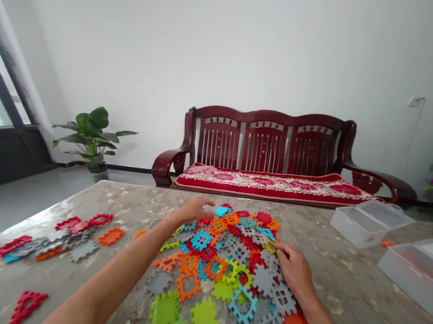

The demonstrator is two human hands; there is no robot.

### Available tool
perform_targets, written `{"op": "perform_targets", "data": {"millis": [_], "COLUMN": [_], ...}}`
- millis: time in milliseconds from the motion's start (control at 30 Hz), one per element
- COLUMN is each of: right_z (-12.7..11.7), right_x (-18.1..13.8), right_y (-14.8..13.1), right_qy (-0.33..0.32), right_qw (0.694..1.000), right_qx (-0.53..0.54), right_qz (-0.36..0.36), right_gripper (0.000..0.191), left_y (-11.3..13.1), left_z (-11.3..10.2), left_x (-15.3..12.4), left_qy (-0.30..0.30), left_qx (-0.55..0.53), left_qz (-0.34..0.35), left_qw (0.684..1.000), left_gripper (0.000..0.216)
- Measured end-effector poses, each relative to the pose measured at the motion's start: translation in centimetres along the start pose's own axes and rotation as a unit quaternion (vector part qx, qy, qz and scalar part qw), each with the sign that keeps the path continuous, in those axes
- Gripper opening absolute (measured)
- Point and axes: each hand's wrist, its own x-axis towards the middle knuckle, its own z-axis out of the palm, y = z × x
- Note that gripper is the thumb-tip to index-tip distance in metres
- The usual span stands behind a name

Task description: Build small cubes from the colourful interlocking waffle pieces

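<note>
A heap of flat, toothed plastic puzzle tiles [230, 263] in red, orange, blue, grey and lime green covers the middle of a mottled stone table [360, 294]. My left hand [196, 209] reaches to the far side of the heap, palm down, fingers spread over the tiles there. My right hand [295, 268] lies flat on grey and red tiles at the heap's right side. Neither hand visibly grips a tile.
A smaller group of tiles [60, 240] lies at the left of the table, with loose red and green ones [26, 305] near the front left. Two clear plastic boxes [367, 221] [424, 274] stand at the right. A wooden bench [270, 157] and potted plant [92, 138] are beyond.
</note>
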Motion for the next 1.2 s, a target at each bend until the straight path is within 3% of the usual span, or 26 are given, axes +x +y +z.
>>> {"op": "perform_targets", "data": {"millis": [133, 233, 400, 533, 633, 800, 900, 1067, 1200], "right_z": [0.0, 0.0, -0.1, -0.2, -0.2, -0.5, -0.6, -0.6, -0.8], "right_x": [0.0, 0.1, 0.0, 0.0, 0.0, 0.0, 0.0, 0.2, 0.3], "right_y": [0.0, 0.0, 0.0, -0.1, -0.3, -0.4, -0.3, 0.0, -0.1], "right_qy": [-0.002, -0.002, -0.001, -0.003, -0.006, -0.007, -0.012, -0.011, -0.019], "right_qw": [1.000, 1.000, 1.000, 1.000, 1.000, 1.000, 1.000, 1.000, 0.999], "right_qx": [0.000, 0.005, 0.004, 0.002, 0.002, 0.007, 0.010, -0.001, -0.009], "right_qz": [0.004, 0.007, 0.014, 0.012, 0.015, 0.011, 0.006, 0.018, 0.026], "right_gripper": [0.036, 0.036, 0.036, 0.036, 0.035, 0.034, 0.036, 0.039, 0.042], "left_y": [-0.7, -0.9, -0.6, 0.4, 1.7, 2.2, -0.2, -5.5, -5.9], "left_z": [1.4, 2.4, 3.4, 3.6, 3.0, 1.1, -0.2, -1.1, 0.6], "left_x": [1.1, 1.7, 2.2, 1.9, 1.1, -1.3, -3.7, -9.2, -11.3], "left_qy": [0.015, -0.005, -0.018, 0.018, 0.055, 0.053, 0.099, 0.190, 0.190], "left_qx": [0.040, 0.046, 0.009, -0.022, -0.051, -0.102, -0.098, -0.035, -0.007], "left_qz": [-0.109, -0.128, -0.105, -0.067, -0.012, 0.057, -0.006, -0.210, -0.274], "left_qw": [0.993, 0.991, 0.994, 0.997, 0.997, 0.992, 0.990, 0.958, 0.943], "left_gripper": [0.064, 0.049, 0.040, 0.035, 0.024, 0.027, 0.032, 0.039, 0.041]}}
